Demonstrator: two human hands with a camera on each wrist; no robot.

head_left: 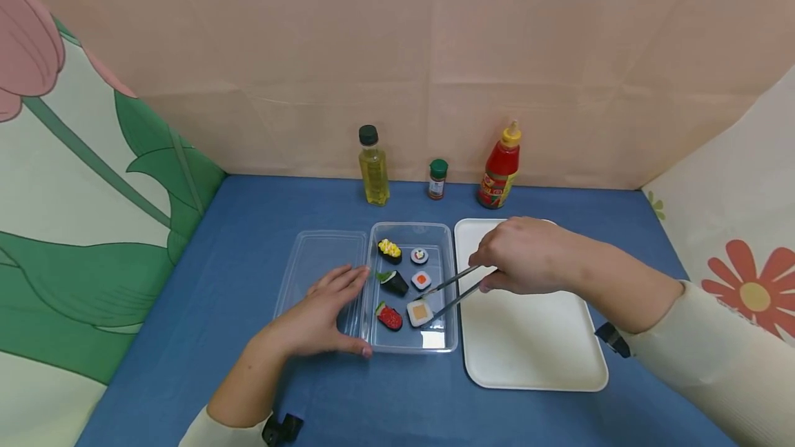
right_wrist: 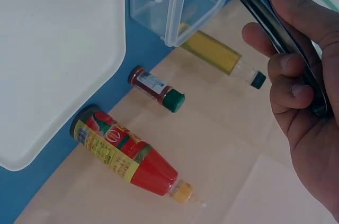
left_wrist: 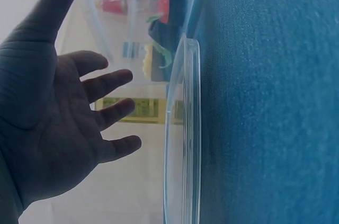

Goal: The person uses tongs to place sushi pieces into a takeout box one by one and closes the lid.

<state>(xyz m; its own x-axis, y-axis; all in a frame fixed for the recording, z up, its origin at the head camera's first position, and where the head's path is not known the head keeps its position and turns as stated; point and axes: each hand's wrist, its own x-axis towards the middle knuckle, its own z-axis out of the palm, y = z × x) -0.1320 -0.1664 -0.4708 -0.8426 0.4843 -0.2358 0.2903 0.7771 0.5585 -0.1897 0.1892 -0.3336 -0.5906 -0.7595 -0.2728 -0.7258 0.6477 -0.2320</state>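
The right hand (head_left: 528, 254) curls its fingers (right_wrist: 288, 65) round a pair of slim metal tongs (head_left: 456, 288), which slant down and leftward into a clear rectangular plastic container (head_left: 447, 240). The tong tips stand slightly apart, on either side of a square white sushi piece with a tan top (head_left: 419, 312) in the container's near right corner; whether they touch it I cannot tell. Five more toy sushi pieces lie in the container: a red-topped piece (head_left: 390, 316) just left of the square one, a dark seaweed cone with a green leaf (head_left: 394, 282), a roll with an orange centre (head_left: 421, 280), a yellow-topped piece (head_left: 389, 250) and a small white roll (head_left: 419, 255). The left hand (head_left: 319, 316) lies flat with its fingers relaxed and spread on the clear plastic lid (head_left: 310, 261) that lies touching the container's left side, thumb at the container's near left corner. A white rectangular tray (head_left: 534, 343) sits just right of the container. All rest on a blue counter (head_left: 236, 240). Along the back stand a bottle of yellow oil with a dark cap (head_left: 373, 165), a small green-capped spice jar (head_left: 437, 179) and a red sauce bottle with a yellow nozzle (head_left: 500, 167)
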